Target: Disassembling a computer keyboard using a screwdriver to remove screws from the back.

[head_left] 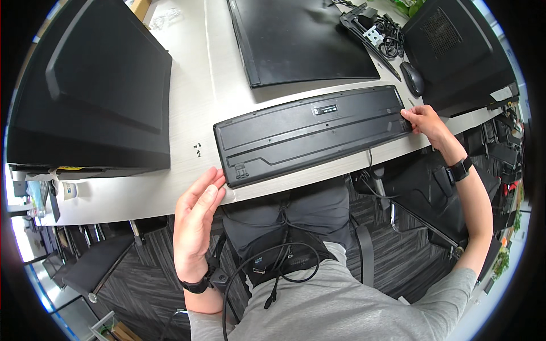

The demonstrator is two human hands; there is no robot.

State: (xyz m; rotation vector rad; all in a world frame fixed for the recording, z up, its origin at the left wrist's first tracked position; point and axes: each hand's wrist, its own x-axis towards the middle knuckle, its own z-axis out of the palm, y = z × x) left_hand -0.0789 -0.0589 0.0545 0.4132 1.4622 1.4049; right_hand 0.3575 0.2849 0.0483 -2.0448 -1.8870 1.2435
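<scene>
A black keyboard (307, 142) lies underside up along the front of the table, its left end nearer to me than its right. My right hand (427, 123) pinches its right end, thumb on the upper face and the other fingers curled at the edge. At the near left corner is my left hand (197, 213), open, fingers stretched out and fingertips beside the keyboard; whether they touch it I cannot tell. Several small dark screws (197, 150) lie loose on the table left of the keyboard.
Black computer cases stand at left (91, 91) and right (460, 51) on the pale table (190, 113). Behind the keyboard lies a black monitor (307, 42). A black mouse (412, 79) and bundled cables (391, 35) are at the far right. The keyboard's cable (371, 162) hangs over the front edge.
</scene>
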